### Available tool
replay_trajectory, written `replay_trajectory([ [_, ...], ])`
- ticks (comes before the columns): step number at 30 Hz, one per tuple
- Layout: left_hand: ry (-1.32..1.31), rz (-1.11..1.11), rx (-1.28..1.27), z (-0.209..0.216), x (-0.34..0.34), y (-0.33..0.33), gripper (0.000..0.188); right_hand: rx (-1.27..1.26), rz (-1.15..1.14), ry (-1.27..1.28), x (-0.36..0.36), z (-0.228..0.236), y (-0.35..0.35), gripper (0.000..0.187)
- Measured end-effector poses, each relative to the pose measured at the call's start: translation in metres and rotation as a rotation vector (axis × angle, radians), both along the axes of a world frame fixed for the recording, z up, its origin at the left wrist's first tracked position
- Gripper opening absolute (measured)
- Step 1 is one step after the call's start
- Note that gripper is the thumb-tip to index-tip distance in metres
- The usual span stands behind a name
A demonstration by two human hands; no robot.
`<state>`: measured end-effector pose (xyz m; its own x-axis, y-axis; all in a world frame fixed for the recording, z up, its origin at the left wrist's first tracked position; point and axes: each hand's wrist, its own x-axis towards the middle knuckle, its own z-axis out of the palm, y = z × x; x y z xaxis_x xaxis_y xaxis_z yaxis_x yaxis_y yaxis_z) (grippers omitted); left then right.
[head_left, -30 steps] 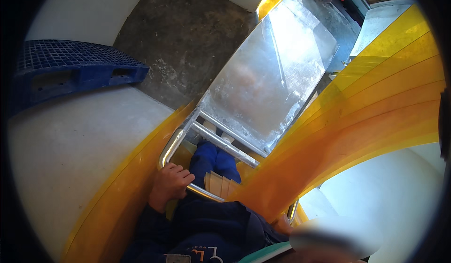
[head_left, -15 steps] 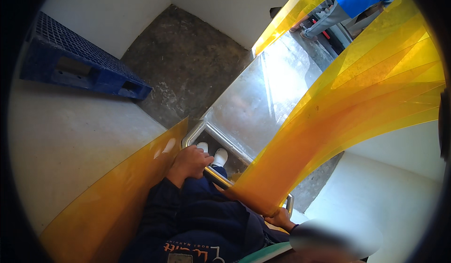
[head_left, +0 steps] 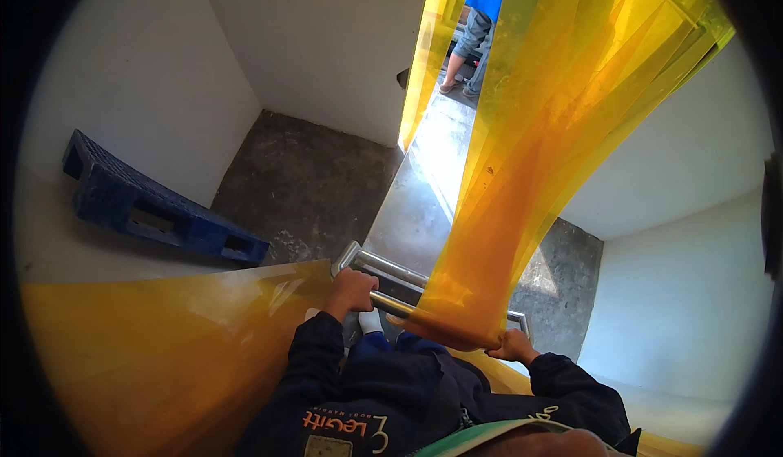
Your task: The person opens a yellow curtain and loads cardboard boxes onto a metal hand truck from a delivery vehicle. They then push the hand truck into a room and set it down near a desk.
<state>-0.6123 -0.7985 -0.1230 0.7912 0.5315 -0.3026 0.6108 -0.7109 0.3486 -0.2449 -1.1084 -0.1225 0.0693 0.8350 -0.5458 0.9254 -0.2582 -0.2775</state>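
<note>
Both hands — left hand [head_left: 351, 290], right hand [head_left: 512, 347] — wrapped round the cart handle [head_left: 391, 281]; yellow strip curtain [head_left: 522, 212] draped over it at 1 o'clock probably hides the person [head_left: 477, 24] ahead — collision risk.

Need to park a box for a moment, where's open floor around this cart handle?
Bare concrete floor lies between the blue pallet and the lit doorway. Around the cart handle it's crowded: both hands and hanging yellow curtain strips.

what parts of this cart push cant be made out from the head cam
- Cart handle: its middle and right end lie behind the yellow strip curtain.
- Cart deck and any load: covered by the curtain.
- Right hand: its fingers are tucked under the curtain's hem.
- Person in blue ahead: upper body cut off by the top edge.
</note>
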Motion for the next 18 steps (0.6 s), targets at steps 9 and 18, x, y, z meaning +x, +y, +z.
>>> replay_trajectory([
  [9,-0.049,-0.06,0.078,-0.006,0.01,-0.025,0.026,0.027,-0.069,-0.016,0.017,0.016,-0.014,0.055],
  [18,-0.413,-0.122,0.262,-0.023,0.023,-0.063,0.026,-0.017,-0.108,-0.112,0.042,0.016,-0.037,0.053],
])
